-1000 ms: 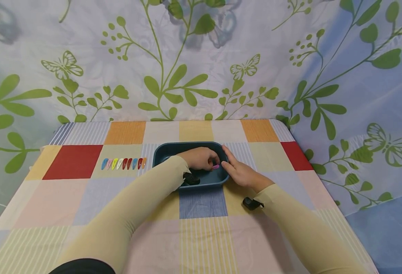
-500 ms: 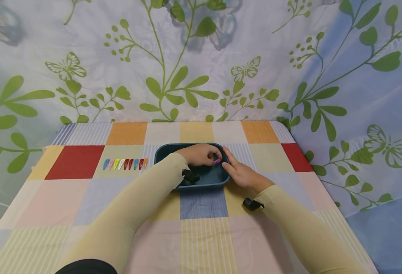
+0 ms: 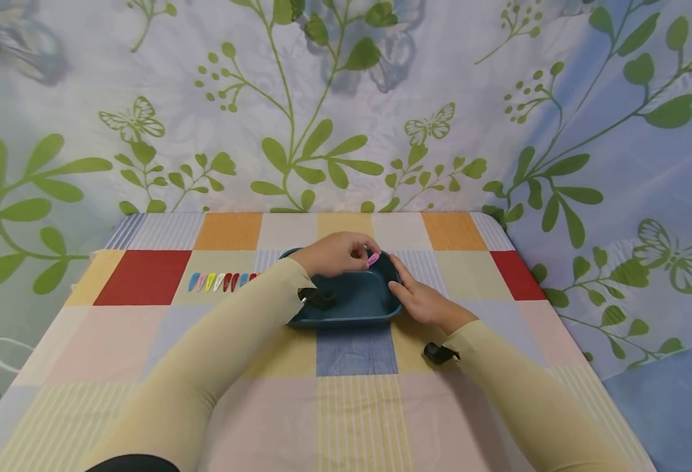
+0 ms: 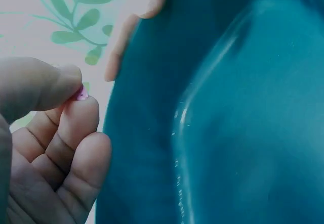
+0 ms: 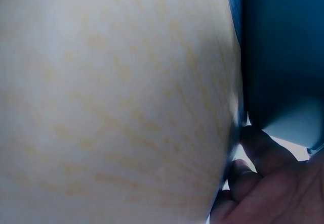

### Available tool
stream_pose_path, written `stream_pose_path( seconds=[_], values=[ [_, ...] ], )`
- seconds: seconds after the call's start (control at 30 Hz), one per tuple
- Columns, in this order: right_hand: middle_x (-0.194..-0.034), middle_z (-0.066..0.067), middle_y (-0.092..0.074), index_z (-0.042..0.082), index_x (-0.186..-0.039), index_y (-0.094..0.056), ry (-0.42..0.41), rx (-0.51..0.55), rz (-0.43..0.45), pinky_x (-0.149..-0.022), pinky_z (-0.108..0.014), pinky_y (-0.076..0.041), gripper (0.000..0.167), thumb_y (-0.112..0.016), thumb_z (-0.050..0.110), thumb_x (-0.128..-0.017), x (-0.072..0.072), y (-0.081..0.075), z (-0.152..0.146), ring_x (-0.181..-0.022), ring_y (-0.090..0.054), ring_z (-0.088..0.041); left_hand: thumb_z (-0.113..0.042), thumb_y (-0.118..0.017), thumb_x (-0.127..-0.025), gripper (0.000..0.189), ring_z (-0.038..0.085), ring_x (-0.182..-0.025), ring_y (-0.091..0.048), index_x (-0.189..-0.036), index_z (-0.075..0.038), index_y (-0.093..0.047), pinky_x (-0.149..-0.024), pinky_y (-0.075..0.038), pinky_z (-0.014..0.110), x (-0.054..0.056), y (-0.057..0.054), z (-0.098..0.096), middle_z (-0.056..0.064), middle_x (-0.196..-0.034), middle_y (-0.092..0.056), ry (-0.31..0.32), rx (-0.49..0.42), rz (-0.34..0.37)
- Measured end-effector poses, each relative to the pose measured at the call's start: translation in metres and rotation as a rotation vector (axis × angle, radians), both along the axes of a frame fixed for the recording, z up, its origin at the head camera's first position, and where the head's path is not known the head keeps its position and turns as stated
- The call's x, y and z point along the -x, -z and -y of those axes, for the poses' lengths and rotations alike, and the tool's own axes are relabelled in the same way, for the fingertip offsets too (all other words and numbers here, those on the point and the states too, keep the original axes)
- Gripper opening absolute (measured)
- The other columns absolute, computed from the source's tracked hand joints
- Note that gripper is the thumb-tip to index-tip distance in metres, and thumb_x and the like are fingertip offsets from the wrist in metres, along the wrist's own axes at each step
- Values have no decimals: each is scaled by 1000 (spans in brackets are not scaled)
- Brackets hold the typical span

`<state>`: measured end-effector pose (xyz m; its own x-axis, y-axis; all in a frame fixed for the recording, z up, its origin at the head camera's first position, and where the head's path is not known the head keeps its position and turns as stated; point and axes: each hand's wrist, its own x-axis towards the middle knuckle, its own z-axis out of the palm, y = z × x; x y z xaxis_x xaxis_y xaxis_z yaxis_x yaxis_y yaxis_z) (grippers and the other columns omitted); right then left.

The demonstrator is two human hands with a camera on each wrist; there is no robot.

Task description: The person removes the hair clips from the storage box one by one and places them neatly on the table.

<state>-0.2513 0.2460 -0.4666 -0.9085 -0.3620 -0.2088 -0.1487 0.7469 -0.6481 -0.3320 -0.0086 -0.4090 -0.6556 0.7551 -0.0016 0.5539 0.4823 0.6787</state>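
Note:
My left hand point(image 3: 337, 254) is over the back of a dark blue tray point(image 3: 358, 298), pinching a pink hair clip point(image 3: 373, 259) between thumb and fingertips. In the left wrist view only a small end of the hair clip point(image 4: 81, 93) shows, the rest being covered by the thumb and fingers. At the tray's right end, my right hand point(image 3: 425, 303) touches the outer wall with fairly straight fingers, its thumb near the rim. The right wrist view shows those fingers point(image 5: 268, 153) beside the blue tray wall point(image 5: 286, 57).
Left of the tray, several snap hair clips point(image 3: 227, 282) in blue, pink, yellow, white, red and orange lie in a row, partly behind the left sleeve. A patchwork tablecloth point(image 3: 358, 419) covers the table. Leaf-patterned curtains point(image 3: 346, 177) hang behind and to the right.
My left hand has lifted from the tray's bottom toward its back rim, bringing the pink hair clip up with it. The right hand stays against the tray's right end. The head view has shifted slightly.

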Motion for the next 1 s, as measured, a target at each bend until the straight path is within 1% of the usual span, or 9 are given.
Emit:
stream_pose_path(
  seconds=[0.13,0.23,0.37,0.6,0.73,0.8,0.87,0.93,1.0],
  values=[
    [-175,-20,-15,28,-170,7,1,6,-3,-126,-65,-22,69,-31,45,-115,1,2,0,-156,-30,-48,-17,-69,-102,24,13,-86,-63,-125,-16,-71,-84,-52,29,-4,-5,16,-3,-92,-71,-43,-63,-7],
    [-176,-19,-12,29,-170,7,4,6,-6,-126,-65,-22,69,-32,43,-115,1,2,1,-156,-29,-48,-19,-69,-102,20,16,-86,-64,-122,-15,-73,-83,-53,32,-7,-9,32,0,-94,-72,-77,-99,-7],
    [-177,-17,-10,29,-170,7,2,3,-6,-126,-65,-22,69,-31,44,-115,0,1,1,-156,-28,-48,-19,-68,-103,23,18,-85,-64,-125,-11,-72,-80,-52,34,-12,-15,56,5,-97,-74,-123,-130,5],
    [-177,-18,-9,29,-170,9,-7,8,-4,-126,-66,-21,69,-29,46,-115,-1,2,2,-156,-29,-49,-18,-66,-104,23,21,-82,-60,-127,-14,-70,-73,-50,31,-23,-19,112,17,-103,-72,-247,-189,86],
    [-176,-20,-10,30,-170,10,-10,2,-2,-125,-66,-23,68,-28,45,-115,0,3,1,-154,-31,-50,-18,-65,-105,28,25,-86,-62,-132,-14,-67,-71,-51,28,-25,-14,148,17,-105,-72,-327,-194,130],
    [-176,-21,-9,29,-170,11,-11,5,-1,-125,-67,-23,68,-28,44,-115,0,4,1,-154,-31,-51,-19,-65,-105,31,31,-89,-63,-136,-14,-65,-73,-53,29,-26,-10,165,15,-105,-71,-370,-184,146],
    [-176,-20,-7,29,-169,11,-15,12,3,-125,-67,-22,68,-27,46,-115,0,4,0,-155,-30,-51,-19,-66,-105,35,36,-94,-65,-139,-13,-63,-77,-56,31,-27,-5,182,15,-106,-72,-411,-168,142],
    [-177,-20,-5,29,-169,11,-18,15,2,-125,-67,-22,69,-26,47,-115,0,4,-1,-155,-29,-51,-21,-66,-104,38,37,-96,-66,-141,-14,-62,-79,-56,31,-29,-1,198,15,-108,-72,-457,-140,128],
    [-177,-20,-6,29,-170,11,-16,16,-2,-125,-67,-22,68,-26,47,-115,0,3,-1,-155,-28,-51,-23,-68,-104,41,34,-91,-66,-143,-14,-61,-73,-55,31,-32,4,214,17,-110,-73,-502,-119,120]
  ],
)
